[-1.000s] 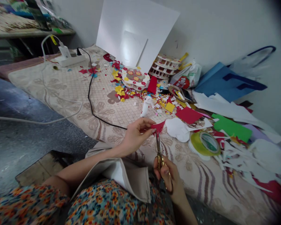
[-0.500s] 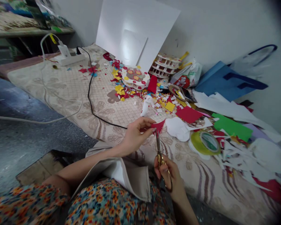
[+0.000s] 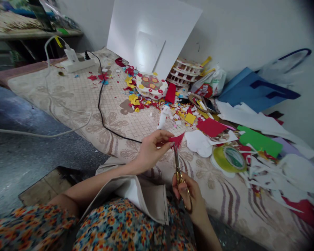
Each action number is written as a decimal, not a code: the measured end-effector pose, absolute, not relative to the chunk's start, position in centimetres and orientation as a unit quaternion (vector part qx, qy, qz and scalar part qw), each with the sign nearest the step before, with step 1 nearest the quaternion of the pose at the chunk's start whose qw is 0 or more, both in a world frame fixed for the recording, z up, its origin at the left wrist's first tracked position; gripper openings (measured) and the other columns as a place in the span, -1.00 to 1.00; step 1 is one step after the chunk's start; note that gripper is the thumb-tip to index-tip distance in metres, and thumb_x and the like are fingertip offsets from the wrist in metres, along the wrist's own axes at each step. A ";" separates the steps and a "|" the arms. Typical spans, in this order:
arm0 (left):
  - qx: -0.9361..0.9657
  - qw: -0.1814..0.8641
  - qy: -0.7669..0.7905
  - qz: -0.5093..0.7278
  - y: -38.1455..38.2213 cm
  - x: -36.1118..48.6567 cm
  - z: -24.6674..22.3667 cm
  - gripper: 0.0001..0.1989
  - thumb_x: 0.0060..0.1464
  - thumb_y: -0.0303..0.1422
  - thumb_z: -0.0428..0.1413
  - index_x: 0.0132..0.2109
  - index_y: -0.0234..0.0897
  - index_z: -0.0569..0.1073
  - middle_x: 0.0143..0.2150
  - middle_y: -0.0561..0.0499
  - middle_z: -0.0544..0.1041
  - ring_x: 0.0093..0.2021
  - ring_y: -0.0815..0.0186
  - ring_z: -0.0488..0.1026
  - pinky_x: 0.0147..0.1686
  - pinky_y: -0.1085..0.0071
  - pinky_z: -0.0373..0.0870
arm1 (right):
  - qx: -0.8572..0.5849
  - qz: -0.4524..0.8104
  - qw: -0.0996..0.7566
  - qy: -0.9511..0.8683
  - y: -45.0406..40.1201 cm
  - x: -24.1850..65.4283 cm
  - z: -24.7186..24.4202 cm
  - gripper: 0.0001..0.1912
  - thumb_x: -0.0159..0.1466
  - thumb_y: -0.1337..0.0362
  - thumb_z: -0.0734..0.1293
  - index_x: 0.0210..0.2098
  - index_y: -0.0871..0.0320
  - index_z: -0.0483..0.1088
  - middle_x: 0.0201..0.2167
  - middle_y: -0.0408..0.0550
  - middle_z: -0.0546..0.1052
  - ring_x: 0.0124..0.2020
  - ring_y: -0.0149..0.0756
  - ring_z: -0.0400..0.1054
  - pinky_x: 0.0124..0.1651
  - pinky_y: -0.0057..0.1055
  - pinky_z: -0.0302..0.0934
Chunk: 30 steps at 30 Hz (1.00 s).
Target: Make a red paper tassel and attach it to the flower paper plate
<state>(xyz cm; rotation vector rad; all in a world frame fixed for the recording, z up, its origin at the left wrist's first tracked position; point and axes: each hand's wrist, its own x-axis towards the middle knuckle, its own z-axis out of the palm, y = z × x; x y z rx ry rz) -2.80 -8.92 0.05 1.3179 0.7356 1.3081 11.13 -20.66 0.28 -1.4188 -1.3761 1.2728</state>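
Observation:
Between the thumb and fingers of my left hand (image 3: 153, 150) is pinched a small red piece of felt or paper (image 3: 178, 139), its lower edge cut into a fringe. My right hand (image 3: 189, 193) is wrapped round the gold handles of a pair of scissors (image 3: 177, 164). The blades point up and away from me, with their tips at the fringed edge, close to my left thumb. Whether the blades are parted is too small to tell. Just beyond my left hand stands a white glue gun (image 3: 162, 118), and a white cloud-shaped cutout (image 3: 199, 143) lies to the right of the red piece.
A black cord (image 3: 102, 115) runs over the patterned tablecloth to beside my left hand. Yellow tape (image 3: 221, 159), a green sheet (image 3: 260, 141) and white scraps lie at right. Behind are a decorated flower-shaped box (image 3: 151, 91), a white board (image 3: 151, 21) and a blue bag (image 3: 240, 89).
Both hands stay almost in place. The scissors shift very slightly at the red piece's fringed edge.

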 end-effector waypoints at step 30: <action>0.544 0.550 0.309 0.553 -8.9 -2.8 -0.1 -0.82 0.04 -0.43 0.18 -0.17 -0.31 0.43 -0.32 0.00 0.54 -0.30 0.40 0.50 -0.29 0.50 0.46 | -0.575 0.508 0.377 -0.519 -20.4 10.9 0.5 -0.42 0.15 -0.31 0.17 -0.51 0.12 0.19 -0.73 -0.29 0.14 -0.69 -0.49 -0.03 -0.61 -0.50 -0.11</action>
